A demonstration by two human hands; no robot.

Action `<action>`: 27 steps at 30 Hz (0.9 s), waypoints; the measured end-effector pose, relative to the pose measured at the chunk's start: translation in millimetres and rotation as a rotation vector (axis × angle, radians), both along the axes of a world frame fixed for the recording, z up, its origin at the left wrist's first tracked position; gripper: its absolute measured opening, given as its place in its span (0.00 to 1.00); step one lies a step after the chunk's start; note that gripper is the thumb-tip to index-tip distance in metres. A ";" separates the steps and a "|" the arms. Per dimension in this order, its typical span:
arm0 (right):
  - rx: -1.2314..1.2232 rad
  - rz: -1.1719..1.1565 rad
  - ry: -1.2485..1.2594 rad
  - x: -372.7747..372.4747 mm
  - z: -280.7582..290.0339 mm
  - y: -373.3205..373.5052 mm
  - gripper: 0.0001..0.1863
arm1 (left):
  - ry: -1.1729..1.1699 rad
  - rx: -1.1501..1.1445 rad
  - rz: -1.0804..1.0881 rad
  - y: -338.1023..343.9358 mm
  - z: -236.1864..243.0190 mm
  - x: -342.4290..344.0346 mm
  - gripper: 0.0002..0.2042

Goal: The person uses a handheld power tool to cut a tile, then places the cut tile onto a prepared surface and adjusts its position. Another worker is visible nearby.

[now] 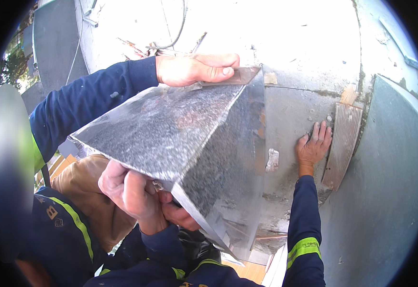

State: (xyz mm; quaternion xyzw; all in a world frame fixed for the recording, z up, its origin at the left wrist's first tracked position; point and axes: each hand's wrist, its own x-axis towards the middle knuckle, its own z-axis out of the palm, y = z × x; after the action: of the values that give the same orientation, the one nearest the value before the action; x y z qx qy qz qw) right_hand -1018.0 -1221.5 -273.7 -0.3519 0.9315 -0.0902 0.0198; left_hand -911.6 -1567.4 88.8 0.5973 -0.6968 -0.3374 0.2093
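A grey speckled stone piece (170,129), with two broad faces meeting along a pale edge, is held tilted in the middle of the view. My left hand (135,196) grips its near left corner, fingers curled over the edge. More fingers (180,215) show just under that corner; I cannot tell whose they are. At the far end, a co-worker's hand (197,69) rests beside a brownish strip (235,76) on the stone's edge. My right hand (314,145) holds nothing and lies with fingers spread on the concrete (285,119), beside a weathered wood board (343,143).
The co-worker (75,201) in dark blue clothing is close on my left. A smooth grey-green slab (381,191) stands along the right. Pale rubble (272,160) lies on the concrete. A cable (175,40) and wood scraps lie at the back.
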 end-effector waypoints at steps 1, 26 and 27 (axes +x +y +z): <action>0.009 -0.003 0.010 0.8 -0.3 0.4 0.34 | -0.005 -0.018 -0.008 -1.7 -6.2 0.2 0.08; -0.017 -0.012 -0.015 2.1 4.3 -11.7 0.35 | -0.707 -0.014 -1.377 -120.9 -17.4 -169.0 0.19; -0.018 -0.009 -0.019 4.2 3.6 -13.6 0.35 | -0.913 -0.012 -1.476 -128.1 -43.2 -175.8 0.20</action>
State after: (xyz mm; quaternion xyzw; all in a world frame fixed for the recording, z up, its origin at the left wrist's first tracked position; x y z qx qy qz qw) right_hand -1013.8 -1235.1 -270.0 -0.3471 0.9320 -0.1019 0.0252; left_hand -1087.4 -1695.5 45.6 0.0684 -0.9238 -0.1108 -0.3601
